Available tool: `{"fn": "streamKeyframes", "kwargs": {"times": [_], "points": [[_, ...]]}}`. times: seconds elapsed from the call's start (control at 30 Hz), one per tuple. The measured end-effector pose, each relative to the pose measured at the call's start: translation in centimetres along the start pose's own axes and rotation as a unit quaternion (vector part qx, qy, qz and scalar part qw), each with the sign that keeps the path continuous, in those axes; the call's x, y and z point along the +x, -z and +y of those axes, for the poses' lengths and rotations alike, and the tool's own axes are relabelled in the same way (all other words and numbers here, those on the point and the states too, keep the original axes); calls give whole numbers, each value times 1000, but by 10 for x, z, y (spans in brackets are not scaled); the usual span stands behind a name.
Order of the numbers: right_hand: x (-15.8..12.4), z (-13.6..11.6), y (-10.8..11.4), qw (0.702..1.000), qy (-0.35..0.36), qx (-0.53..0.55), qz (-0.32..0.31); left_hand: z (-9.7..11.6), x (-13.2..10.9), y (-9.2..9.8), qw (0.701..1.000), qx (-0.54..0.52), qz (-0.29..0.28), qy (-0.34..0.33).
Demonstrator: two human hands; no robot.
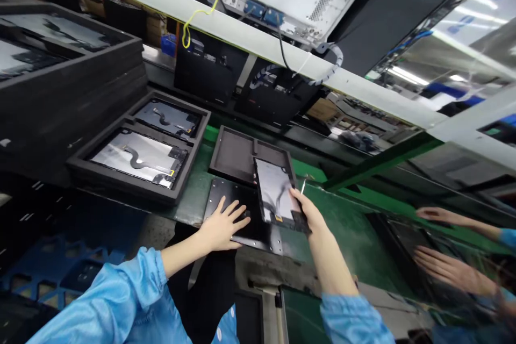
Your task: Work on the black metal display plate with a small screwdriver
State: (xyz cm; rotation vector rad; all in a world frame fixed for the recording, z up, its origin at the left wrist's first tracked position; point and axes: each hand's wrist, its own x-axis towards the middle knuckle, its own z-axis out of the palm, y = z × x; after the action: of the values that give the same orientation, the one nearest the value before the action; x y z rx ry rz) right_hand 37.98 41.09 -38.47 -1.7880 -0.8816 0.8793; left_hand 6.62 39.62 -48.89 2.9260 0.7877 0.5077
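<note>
My left hand (pixel 222 224) lies flat, fingers spread, on a black metal plate (pixel 226 196) at the near edge of the green bench. My right hand (pixel 307 212) grips the lower right corner of a thin glossy display panel (pixel 276 189) with a flex cable on it. The panel lies tilted over the plate's right part and over the near edge of an empty black foam tray (pixel 236 153) behind it.
A black foam tray (pixel 137 158) with two panels sits to the left, beside a tall stack of black trays (pixel 60 91). A co-worker's hands (pixel 447 269) rest on a dark panel at the right. Monitors and cabling hang from an overhead rail (pixel 282 48).
</note>
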Motion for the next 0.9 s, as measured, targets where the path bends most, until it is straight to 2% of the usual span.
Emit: {"fn": "streamKeyframes", "kwargs": {"times": [0.1, 0.2, 0.33, 0.43, 0.57, 0.7, 0.8, 0.9], "points": [[60, -42, -33, 999, -20, 20, 22, 0, 0, -7, 1000, -9, 10, 4], [105, -72, -57, 997, 1, -20, 75, 1, 0, -9, 1000, -24, 12, 3], [143, -105, -74, 987, 42, -82, 131, 0, -2, -1, 999, -44, 11, 3], [155, -123, -82, 981, 71, -126, 130, -1, -3, 6, 999, -42, 11, 1], [154, -138, -103, 977, 82, -176, 88, -1, -1, 7, 999, -34, 8, 3], [133, -141, -137, 972, 123, -201, 15, 0, 1, 3, 999, -34, 12, 7], [108, -133, -160, 961, 174, -210, -48, 0, 1, 2, 999, -34, 15, 6], [79, -112, -172, 941, 226, -226, -111, 0, 1, 2, 999, -27, 18, 6]]}}
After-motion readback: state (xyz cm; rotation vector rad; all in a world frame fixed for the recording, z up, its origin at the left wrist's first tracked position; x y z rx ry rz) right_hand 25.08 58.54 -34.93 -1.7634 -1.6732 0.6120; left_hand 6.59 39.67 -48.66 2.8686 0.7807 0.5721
